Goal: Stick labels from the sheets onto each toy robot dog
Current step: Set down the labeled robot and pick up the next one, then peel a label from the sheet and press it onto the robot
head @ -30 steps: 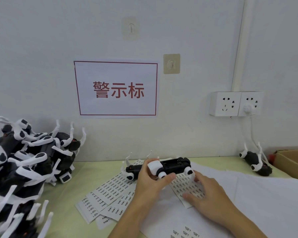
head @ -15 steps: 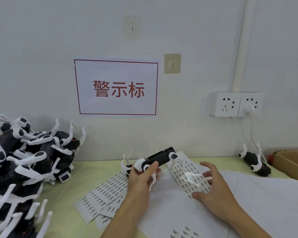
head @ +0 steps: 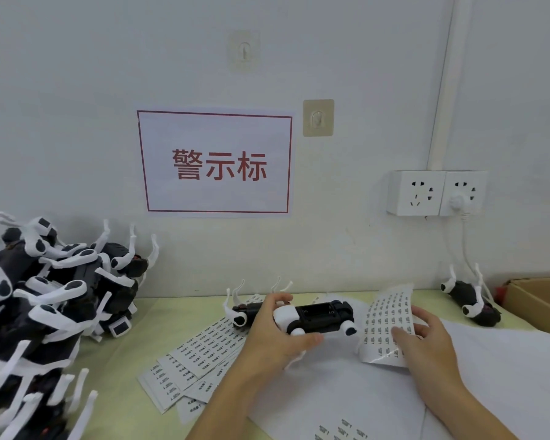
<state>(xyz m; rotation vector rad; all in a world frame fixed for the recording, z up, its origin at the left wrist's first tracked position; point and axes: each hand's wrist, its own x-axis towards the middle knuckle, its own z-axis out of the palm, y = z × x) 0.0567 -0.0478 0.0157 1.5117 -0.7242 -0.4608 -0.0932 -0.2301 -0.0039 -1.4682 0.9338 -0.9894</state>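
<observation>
left hand (head: 275, 336) gripping toy robot dog (head: 311, 317), right hand (head: 426, 339) pinching lifted label sheet (head: 386, 325)

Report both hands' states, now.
Left hand: grips the black-and-white plastic toy robot dog.
Right hand: holds the curled white label sheet.

A tall pile of toy robot dogs (head: 42, 312) walls off the table's left side; fanned label sheets (head: 200, 354) cover the middle strip; a lone toy dog (head: 470, 300) and a cardboard box (head: 540, 303) block the far right corner; white paper (head: 505, 369) lies flat between, passable.
</observation>
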